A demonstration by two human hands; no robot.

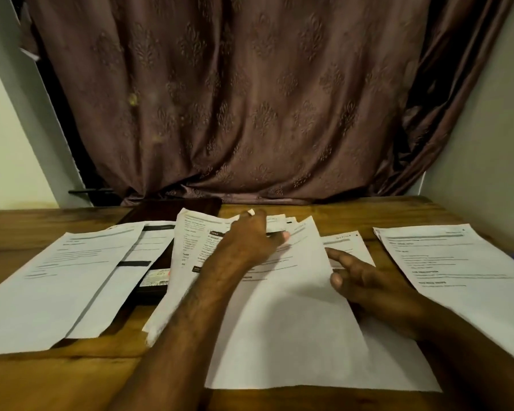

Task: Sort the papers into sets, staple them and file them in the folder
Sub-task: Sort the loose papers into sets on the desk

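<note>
Papers (279, 307) lie fanned across the tabletop (57, 381). The left hand (250, 241) pinches a far sheet (275, 225) in its grip. The right hand (365, 280) rests flat on the papers, fingers straight.

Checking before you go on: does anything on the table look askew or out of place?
Yes. The middle papers lie fanned and skewed under both hands, not squared. The left pile partly covers a dark, flat object, possibly the folder; I cannot tell. The right pile looks neater.
</note>
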